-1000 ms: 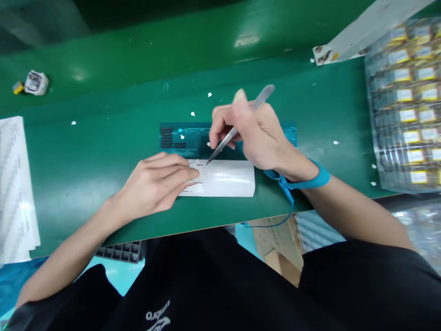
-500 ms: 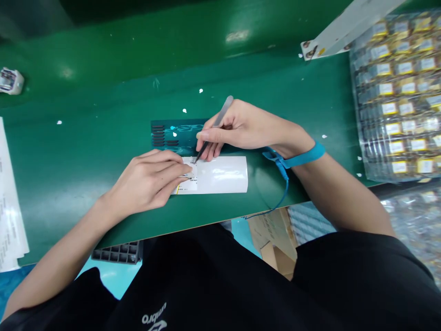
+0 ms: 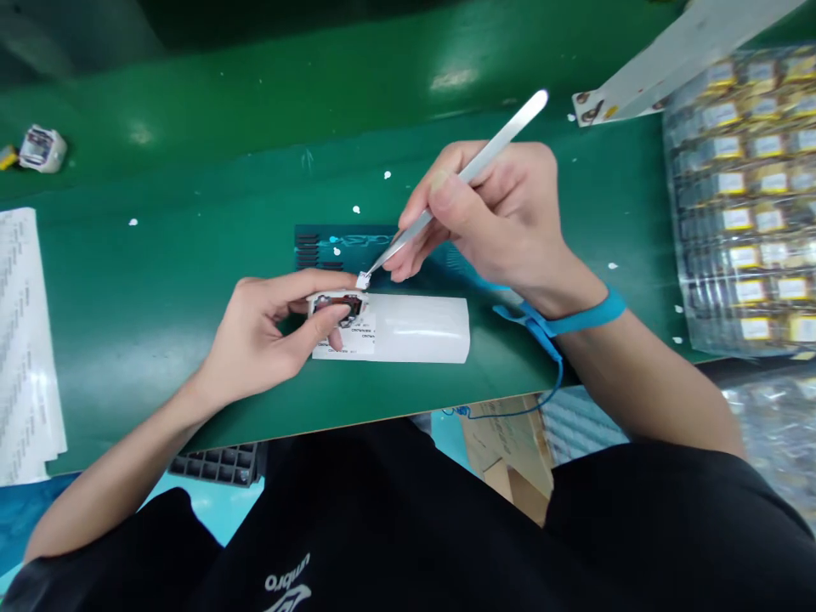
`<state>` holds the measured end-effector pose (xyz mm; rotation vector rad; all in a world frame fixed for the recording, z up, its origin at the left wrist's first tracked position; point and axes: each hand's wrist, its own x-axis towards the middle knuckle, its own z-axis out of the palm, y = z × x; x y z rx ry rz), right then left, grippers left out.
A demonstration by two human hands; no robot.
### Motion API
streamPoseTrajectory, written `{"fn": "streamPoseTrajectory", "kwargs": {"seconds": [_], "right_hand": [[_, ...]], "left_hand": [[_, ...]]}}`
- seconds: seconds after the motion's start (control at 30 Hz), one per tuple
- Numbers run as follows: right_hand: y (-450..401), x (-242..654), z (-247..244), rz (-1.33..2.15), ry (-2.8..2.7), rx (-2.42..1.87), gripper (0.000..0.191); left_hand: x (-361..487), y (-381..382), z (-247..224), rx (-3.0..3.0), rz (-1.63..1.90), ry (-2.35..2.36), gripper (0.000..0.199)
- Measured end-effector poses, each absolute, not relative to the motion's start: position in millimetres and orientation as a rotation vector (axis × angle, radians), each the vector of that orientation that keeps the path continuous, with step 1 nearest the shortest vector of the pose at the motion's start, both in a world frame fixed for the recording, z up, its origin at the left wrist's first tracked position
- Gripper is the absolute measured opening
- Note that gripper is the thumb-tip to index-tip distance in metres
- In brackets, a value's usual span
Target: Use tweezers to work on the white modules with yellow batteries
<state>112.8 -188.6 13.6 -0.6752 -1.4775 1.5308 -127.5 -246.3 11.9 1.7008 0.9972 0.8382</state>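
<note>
My left hand (image 3: 271, 327) grips a small white device (image 3: 339, 308) with a dark, open inside, held over the left end of a white label strip (image 3: 421, 328). My right hand (image 3: 490, 217) pinches silver tweezers (image 3: 475, 166). At their tips is a small white label (image 3: 363, 280), just above the device's upper right edge. Whether the label touches the device I cannot tell. Behind the hands a dark teal sheet (image 3: 348, 242) with short black strips lies flat on the green table.
Clear trays (image 3: 752, 195) of yellow-edged parts stand at the right, beside a white bracket (image 3: 663, 68). Printed sheets (image 3: 25, 348) lie at the left. Another small white device (image 3: 43, 150) sits at the far left. A blue cord (image 3: 510, 415) hangs from the right wrist strap.
The tweezers have lifted off the label strip with a small label at their tips. My left hand has turned, and the device in it now shows its open inside.
</note>
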Motion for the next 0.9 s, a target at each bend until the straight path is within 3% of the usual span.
{"fn": "streamPoseTrajectory", "kwargs": {"seconds": [0.17,0.9], "right_hand": [[-206,100,16,1.571,-1.55,-0.616,0.026],[-210,95,10,1.474,-1.609,-0.701,0.026]], "left_hand": [[-123,-249,20,1.369,0.693,0.782,0.035],[-119,-254,17,1.281,0.702,0.778,0.031]]}}
